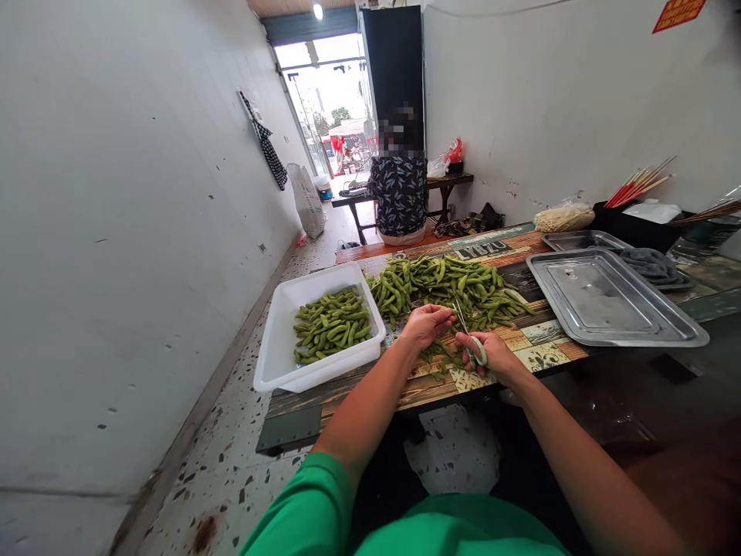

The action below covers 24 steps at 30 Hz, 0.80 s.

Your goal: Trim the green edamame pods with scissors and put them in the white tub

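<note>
Green sleeve: nearest you.
Right hand: you grip the scissors by the handles, blades pointing away.
Left hand: you pinch seemingly 1 pod, just left of the blades; its long axis is unclear.
White tub: on the table, left of your hands, pods inside.
Pod heap: just beyond your hands.
Person: seated farther off, back to you.

Counted: one white tub, one pair of scissors, at least two metal trays, and green pods (too numerous to tally).
</note>
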Motion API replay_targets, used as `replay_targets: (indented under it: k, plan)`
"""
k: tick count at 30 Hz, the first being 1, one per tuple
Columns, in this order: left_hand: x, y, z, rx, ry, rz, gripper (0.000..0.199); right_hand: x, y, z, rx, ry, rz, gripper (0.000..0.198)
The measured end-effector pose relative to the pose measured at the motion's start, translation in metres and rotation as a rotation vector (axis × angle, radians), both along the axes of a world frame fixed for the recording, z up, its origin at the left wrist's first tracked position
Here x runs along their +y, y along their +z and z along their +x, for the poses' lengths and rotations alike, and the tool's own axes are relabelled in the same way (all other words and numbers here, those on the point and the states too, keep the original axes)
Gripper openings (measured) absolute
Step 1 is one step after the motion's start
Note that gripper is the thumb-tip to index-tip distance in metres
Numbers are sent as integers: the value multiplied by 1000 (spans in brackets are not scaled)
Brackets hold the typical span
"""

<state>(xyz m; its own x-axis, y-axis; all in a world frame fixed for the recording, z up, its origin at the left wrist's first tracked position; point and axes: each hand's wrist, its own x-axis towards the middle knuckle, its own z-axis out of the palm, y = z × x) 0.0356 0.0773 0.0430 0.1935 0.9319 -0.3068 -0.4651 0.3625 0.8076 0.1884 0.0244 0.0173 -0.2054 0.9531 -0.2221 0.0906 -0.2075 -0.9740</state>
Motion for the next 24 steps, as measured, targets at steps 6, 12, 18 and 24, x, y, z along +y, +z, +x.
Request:
replay_targets:
  k: [6,12,18,24]
  plan:
    - [-3,-1,3,37,-27,-14,20,0,-4,1,-11,-30,18,40]
    - [3,-3,0,174,95,37,19,-1,-3,2,116,-162,-34,42]
    - [2,-11,-8,962,-158,613,13,-2,4,6,267,-248,-55,50]
    - [1,-17,-9,1400,-355,957,18,-3,1,3,225,-255,-27,50]
